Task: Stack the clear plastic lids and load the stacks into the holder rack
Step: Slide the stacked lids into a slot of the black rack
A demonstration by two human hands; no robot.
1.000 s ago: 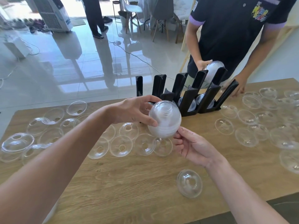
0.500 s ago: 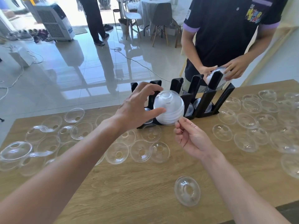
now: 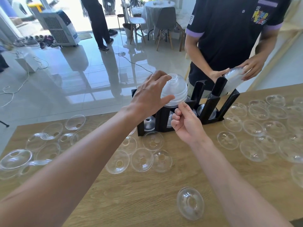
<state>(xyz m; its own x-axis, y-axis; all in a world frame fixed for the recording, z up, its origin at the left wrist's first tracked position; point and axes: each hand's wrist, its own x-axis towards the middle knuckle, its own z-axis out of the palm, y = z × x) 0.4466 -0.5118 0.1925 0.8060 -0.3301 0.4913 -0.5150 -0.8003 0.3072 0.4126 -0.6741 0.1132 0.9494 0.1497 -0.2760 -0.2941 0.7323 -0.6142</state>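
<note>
Left hand (image 3: 147, 97) gripping lid stack (image 3: 176, 91) above black rack (image 3: 211, 105), right hand (image 3: 186, 123) beneath

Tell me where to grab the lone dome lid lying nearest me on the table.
Pinch the rim of the lone dome lid, coming from above on its near right edge. It lies by itself on the wooden table, tilted, its round centre hole facing up. The dome is smooth and clear, so probably slippery, while the rim gives an edge to pinch. Nothing crowds it, and the right hand is the closer one.
</note>
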